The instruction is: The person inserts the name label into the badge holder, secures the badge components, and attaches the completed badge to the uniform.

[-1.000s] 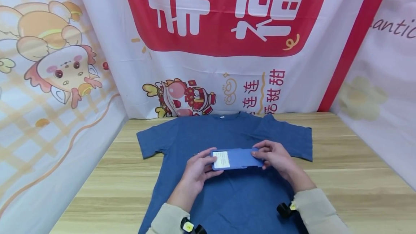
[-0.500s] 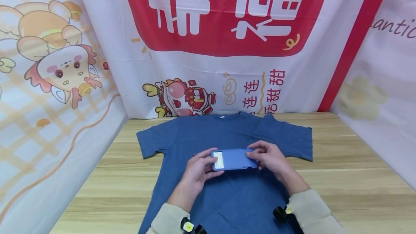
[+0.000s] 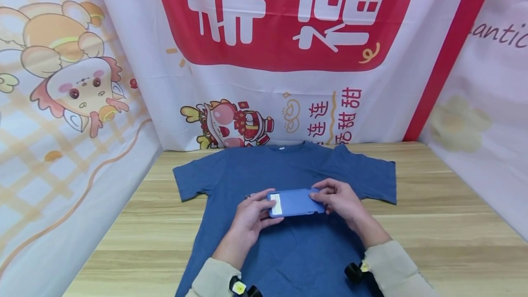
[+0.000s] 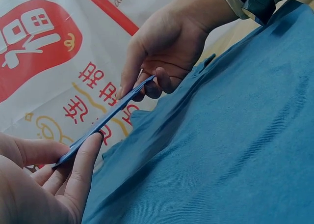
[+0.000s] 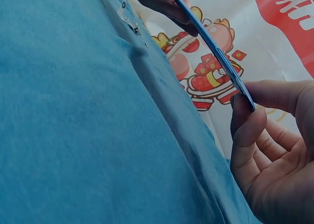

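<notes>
Both hands hold a flat blue card holder (image 3: 294, 202) above a dark blue T-shirt (image 3: 288, 251). My left hand (image 3: 250, 214) pinches its left end, thumb on the front face beside a strip of white printed card (image 3: 275, 204). At the other end, my right hand (image 3: 340, 201) pinches the sliding blue cover between thumb and fingers. Seen edge-on in the left wrist view, the thin holder (image 4: 105, 120) slants between the two hands. A small metal clip (image 5: 133, 26) shows beyond the holder in the right wrist view, over the shirt.
The shirt lies spread out on a wood-grain table (image 3: 437, 223), its sleeves out to both sides. Printed cloth (image 3: 264, 104) hangs behind the table and along its left and right sides. Each wrist carries a small black camera (image 3: 354, 272).
My right hand has moved left, sliding the cover over the holder. Less of the white card shows, and the whole piece looks shorter. My left hand has stayed in place.
</notes>
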A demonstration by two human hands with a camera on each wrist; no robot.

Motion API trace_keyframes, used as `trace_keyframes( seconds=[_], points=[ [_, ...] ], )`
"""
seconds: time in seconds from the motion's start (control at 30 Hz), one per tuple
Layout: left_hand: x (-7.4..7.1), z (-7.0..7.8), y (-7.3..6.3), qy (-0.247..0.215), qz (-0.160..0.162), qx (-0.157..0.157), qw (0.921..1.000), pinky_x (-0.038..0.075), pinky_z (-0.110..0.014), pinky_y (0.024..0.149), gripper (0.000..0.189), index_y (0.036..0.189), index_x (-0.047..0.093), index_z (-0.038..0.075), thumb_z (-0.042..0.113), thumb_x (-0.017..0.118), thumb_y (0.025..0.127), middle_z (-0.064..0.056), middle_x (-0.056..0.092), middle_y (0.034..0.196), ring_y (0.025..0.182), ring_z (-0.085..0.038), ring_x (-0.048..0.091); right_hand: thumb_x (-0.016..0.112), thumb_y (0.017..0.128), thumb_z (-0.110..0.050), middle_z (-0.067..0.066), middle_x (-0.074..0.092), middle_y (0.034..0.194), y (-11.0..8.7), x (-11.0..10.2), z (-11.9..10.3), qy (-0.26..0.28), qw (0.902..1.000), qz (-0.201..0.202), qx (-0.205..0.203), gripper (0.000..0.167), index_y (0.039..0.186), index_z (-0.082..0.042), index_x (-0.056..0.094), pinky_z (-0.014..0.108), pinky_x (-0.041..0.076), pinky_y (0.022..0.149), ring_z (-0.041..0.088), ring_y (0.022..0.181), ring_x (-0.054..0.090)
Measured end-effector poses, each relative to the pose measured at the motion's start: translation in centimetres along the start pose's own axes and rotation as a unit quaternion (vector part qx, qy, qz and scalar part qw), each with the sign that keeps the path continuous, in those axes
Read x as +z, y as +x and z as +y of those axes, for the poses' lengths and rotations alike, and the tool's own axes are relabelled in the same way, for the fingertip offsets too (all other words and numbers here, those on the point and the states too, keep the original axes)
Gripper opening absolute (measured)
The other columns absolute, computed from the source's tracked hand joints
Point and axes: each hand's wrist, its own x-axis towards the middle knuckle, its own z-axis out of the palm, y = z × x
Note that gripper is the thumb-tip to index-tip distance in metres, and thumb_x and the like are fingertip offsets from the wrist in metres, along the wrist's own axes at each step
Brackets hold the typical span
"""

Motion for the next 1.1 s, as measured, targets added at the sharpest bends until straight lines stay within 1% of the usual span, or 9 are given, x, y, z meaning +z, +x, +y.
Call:
trace_keyframes(
  seconds=[0.23,0.5,0.7,1.1],
  points=[
    [0.1,0.0,-0.1,-0.008,0.015,-0.001,0.9999,0.068,-0.043,0.089,0.05,0.151,0.062,0.01,0.008,0.071,0.103,-0.025,0.056,0.157,0.112,-0.027,0.075,0.08,0.099,-0.031,0.002,0.071,0.089,0.2,-0.7,0.4,0.03,0.9995,-0.007,0.007,0.039,0.129,-0.007,0.071,0.03,0.058,0.067,0.019,0.08,0.064],
    [0.1,0.1,-0.1,-0.005,0.023,0.0,0.9997,0.068,-0.043,0.087,0.052,0.151,0.062,0.008,0.005,0.072,0.101,-0.026,0.058,0.155,0.109,-0.025,0.076,0.08,0.099,-0.026,0.001,0.072,0.087,0.0,-1.0,0.1,0.053,0.9984,-0.02,-0.005,0.038,0.128,-0.004,0.069,0.029,0.057,0.066,0.018,0.078,0.064],
    [-0.1,0.0,0.1,-0.007,0.021,-0.003,0.9998,0.068,-0.043,0.087,0.051,0.151,0.062,0.008,0.004,0.071,0.101,-0.026,0.059,0.154,0.11,-0.027,0.077,0.078,0.1,-0.022,0.002,0.071,0.088,0.0,-0.7,-0.1,0.052,0.9984,-0.019,-0.007,0.035,0.128,-0.002,0.068,0.028,0.057,0.066,0.018,0.078,0.063],
    [-0.2,-0.1,0.2,-0.007,0.021,-0.002,0.9997,0.068,-0.043,0.086,0.051,0.151,0.063,0.008,0.003,0.071,0.101,-0.027,0.06,0.153,0.112,-0.028,0.077,0.076,0.101,-0.021,0.004,0.073,0.095,-0.2,-0.1,-0.1,0.051,0.9985,-0.018,-0.011,0.033,0.128,-0.003,0.07,0.028,0.057,0.069,0.019,0.079,0.063]
  ],
)
